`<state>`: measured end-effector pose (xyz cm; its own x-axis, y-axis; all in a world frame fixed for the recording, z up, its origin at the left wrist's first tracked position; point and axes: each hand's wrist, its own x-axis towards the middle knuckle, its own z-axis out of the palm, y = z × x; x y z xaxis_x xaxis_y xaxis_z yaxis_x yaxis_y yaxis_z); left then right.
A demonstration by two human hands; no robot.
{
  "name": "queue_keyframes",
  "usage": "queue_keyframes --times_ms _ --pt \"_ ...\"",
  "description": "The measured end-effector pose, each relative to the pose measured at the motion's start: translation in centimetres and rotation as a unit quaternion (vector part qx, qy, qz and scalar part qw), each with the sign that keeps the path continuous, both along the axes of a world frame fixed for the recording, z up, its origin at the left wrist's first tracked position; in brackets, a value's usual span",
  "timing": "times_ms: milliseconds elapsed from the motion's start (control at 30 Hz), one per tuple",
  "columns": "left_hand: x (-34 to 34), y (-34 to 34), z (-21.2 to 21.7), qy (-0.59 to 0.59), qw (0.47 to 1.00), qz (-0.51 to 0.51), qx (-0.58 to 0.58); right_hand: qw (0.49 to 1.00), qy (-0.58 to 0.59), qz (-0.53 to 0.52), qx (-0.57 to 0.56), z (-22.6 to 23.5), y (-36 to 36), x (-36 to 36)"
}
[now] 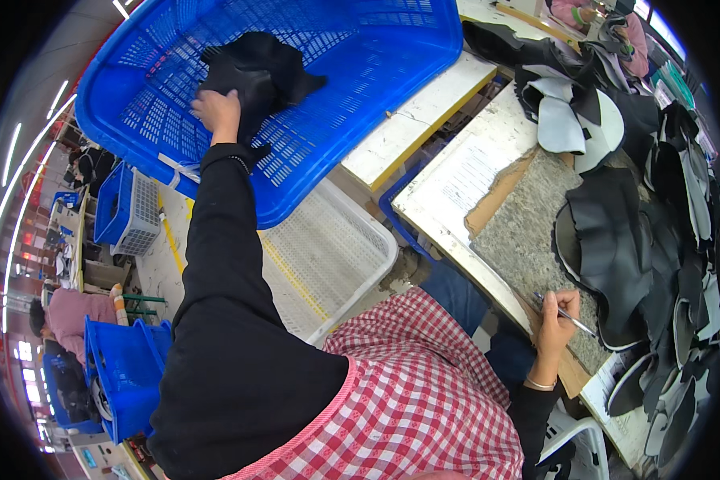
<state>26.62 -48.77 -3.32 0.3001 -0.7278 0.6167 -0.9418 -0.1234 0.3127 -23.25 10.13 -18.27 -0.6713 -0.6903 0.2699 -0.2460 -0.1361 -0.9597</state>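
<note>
My left hand (pixel 216 112) reaches into a large blue plastic basket (pixel 352 152), its fingers curled at the edge of a soft black leather-like piece (pixel 256 76). Part of the grip is hidden, and the piece looks slightly blurred. Over the worktable at the right, my right hand (pixel 557 324) is closed around a slim silver pen-like tool (pixel 578 324). The tool's tip points toward a stack of black cut pieces (pixel 612 248) with pale undersides. Beneath that hand lies a worn grey board (pixel 520 232).
A white mesh crate (pixel 376 232) stands below the blue basket. More black and grey pieces (pixel 688 184) crowd the table's right side. A printed sheet (pixel 456 180) lies by the board. Another person (pixel 636 40) sits beyond the table; blue crates (pixel 124 372) stand at left.
</note>
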Motion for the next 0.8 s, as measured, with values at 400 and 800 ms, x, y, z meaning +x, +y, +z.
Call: queue_keyframes --times_ms 400,800 --pt "-4.8 3.5 -5.5 0.122 0.981 -0.148 0.002 1.000 -0.009 0.022 0.012 -0.2 0.4 -0.1" --pt "-24.1 14.3 19.1 0.183 0.675 -0.665 0.261 0.957 -0.230 0.055 -0.169 0.1 0.7 -1.2"
